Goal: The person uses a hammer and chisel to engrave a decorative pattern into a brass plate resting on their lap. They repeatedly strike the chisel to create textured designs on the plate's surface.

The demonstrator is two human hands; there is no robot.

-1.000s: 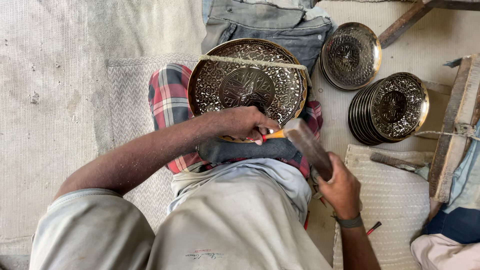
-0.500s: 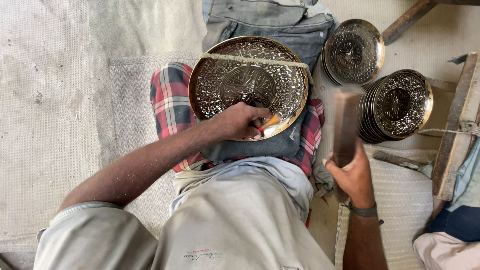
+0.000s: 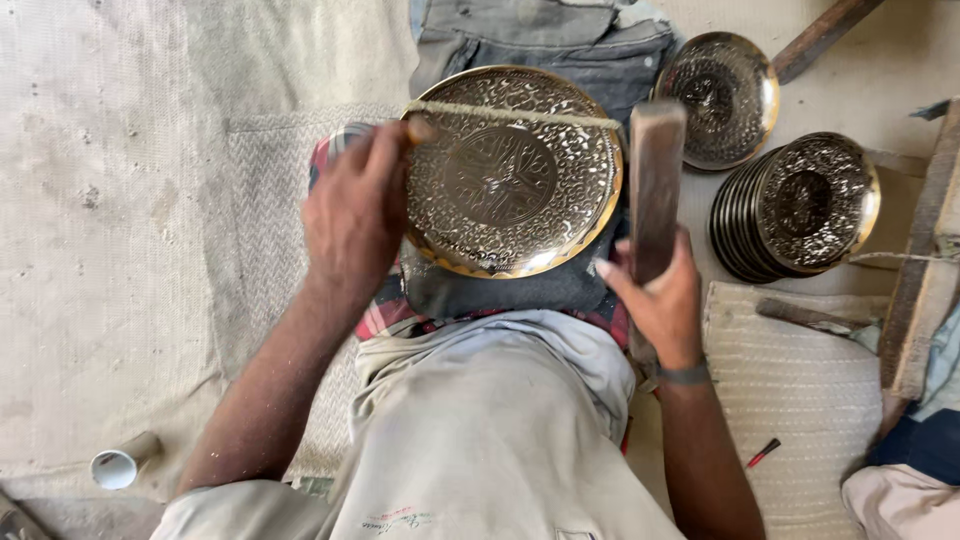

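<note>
The left hand (image 3: 355, 210) hides its chisel's (image 3: 420, 130) tip.

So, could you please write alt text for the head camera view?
A seated person's left hand holds a small tool at the rim of a large engraved metal plate on the lap, while the right hand raises a wooden block. More engraved plates lie stacked nearby.

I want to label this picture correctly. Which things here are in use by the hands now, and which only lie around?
In use:
- large engraved plate, with a cord across it
- wooden block, held up in the right hand
- left hand, at the plate's left rim

Lying around:
- single small plate
- stack of small plates
- white cup
- red pen
</note>
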